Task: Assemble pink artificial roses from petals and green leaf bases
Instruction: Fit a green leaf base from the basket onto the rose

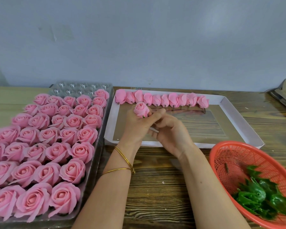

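Roses (45,142), pink and full-blown, fill most of a clear plastic tray (106,116) at the left of the wooden table (155,187); a few bare cups show at its far end. Just right of that tray, the left hand (135,124), with two gold bangles (124,156) on its wrist, curls its fingers round a single rose (141,109) and holds it upright, bloom toward the camera, a speck of green showing at its base. The right hand (170,134) meets the left one beneath that bloom with fingers curled; whether it grips the base cannot be told. Both hands hover over a shallow white tray (234,111). Along its far edge stands a row of closed pink buds (162,100), side by side on short dark pins. At the near right sits a red mesh basket (224,156) with a heap of green leaf bases (257,195) in it.
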`<act>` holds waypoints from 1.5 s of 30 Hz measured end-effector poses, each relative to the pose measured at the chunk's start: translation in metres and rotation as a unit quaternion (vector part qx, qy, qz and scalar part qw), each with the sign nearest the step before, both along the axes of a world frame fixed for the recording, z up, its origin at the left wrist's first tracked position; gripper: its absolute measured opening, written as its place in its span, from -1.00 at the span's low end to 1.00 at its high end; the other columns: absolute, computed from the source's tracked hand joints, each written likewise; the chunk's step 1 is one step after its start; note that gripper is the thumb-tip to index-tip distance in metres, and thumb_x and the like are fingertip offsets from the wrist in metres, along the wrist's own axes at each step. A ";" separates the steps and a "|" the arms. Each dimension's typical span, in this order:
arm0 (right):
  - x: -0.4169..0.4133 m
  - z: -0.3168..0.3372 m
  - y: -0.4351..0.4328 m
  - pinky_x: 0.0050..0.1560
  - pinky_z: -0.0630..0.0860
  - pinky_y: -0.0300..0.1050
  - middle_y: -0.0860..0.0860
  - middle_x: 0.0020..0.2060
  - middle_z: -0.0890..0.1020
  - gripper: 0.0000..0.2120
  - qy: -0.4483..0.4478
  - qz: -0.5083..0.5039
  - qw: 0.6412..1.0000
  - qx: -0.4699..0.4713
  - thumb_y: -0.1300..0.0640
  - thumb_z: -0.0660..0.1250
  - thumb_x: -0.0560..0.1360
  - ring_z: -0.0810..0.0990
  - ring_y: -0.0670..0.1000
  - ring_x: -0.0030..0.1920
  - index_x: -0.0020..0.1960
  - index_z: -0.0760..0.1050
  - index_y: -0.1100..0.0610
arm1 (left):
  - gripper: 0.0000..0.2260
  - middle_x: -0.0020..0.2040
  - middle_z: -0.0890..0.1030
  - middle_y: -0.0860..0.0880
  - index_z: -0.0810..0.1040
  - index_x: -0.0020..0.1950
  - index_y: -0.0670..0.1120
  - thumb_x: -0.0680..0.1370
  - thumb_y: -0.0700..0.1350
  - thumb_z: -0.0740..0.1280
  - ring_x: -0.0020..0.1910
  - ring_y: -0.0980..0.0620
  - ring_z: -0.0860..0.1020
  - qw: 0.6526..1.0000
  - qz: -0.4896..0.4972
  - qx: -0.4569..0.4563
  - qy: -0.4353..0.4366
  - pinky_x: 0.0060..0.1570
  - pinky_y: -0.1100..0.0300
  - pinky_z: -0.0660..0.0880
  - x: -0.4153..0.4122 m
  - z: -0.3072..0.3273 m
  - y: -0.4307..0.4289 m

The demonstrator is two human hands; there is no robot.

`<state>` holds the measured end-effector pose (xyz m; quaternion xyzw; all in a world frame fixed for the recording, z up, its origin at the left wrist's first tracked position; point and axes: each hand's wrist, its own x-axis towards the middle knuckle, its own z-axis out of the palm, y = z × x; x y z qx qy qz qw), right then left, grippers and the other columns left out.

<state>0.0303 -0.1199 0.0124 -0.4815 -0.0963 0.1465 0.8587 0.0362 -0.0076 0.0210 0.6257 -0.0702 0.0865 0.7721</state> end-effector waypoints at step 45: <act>-0.004 -0.009 0.005 0.07 0.56 -0.21 0.04 -0.02 0.68 -0.72 -0.202 -0.177 0.909 -0.319 0.41 0.27 0.55 0.63 -0.04 0.04 0.21 0.56 0.22 | -0.69 0.20 0.47 -0.01 0.49 0.30 0.02 0.56 -0.06 0.36 0.13 0.15 0.44 0.942 0.072 0.323 -0.059 0.00 0.59 0.30 0.002 0.010 0.003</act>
